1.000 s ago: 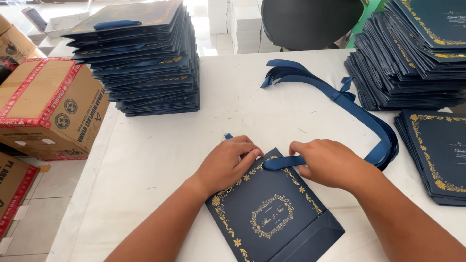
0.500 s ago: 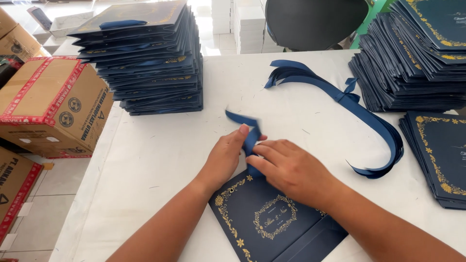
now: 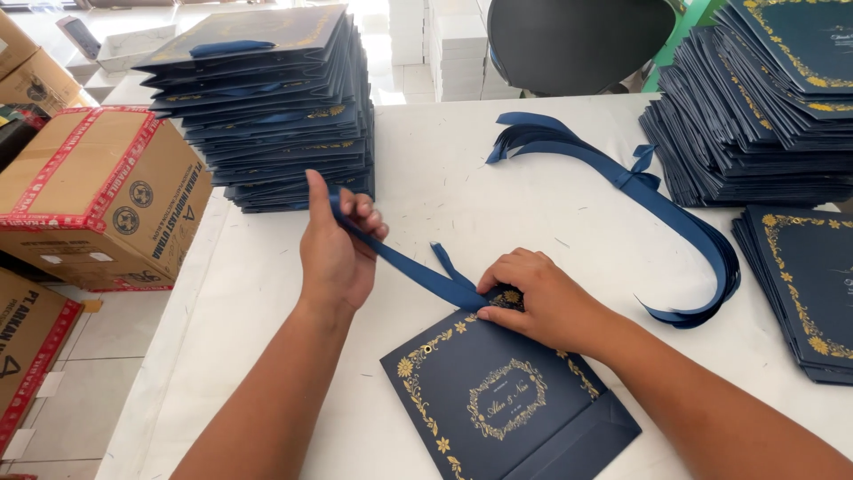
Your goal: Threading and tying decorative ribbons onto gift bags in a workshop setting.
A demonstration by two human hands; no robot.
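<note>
Two hands work at the near edge of the white tabletop [image 3: 498, 187], and closest to you lies a flat navy paper bag [image 3: 506, 404] with a gold floral border, turned at a slant with a small eyelet hole showing near its upper left corner. Your right hand [image 3: 540, 300] presses down on the bag's top edge, fingers curled and pinning a navy ribbon [image 3: 418, 267] where it meets the bag. Your left hand [image 3: 336, 251] is closed around that ribbon's other end, drawing it up and to the left so the strip runs taut between your hands; a short tail of it sticks up just beside your right hand. To the right, a bundle of loose ribbons [image 3: 657, 200] sweeps in a long curve across the tabletop, its near end lying close to your right forearm, its far end looped near the middle. At the right edge sits a low pile of bags [image 3: 804, 284], and behind it a tall stack of bags [image 3: 755, 116]. Just beyond your left hand stands another tall stack [image 3: 275, 107], the nearest thing in the way of that hand. Off the tabletop to the left are cardboard boxes [image 3: 98, 191] with red tape. Farthest back, a dark chair back [image 3: 577, 40] shows.
</note>
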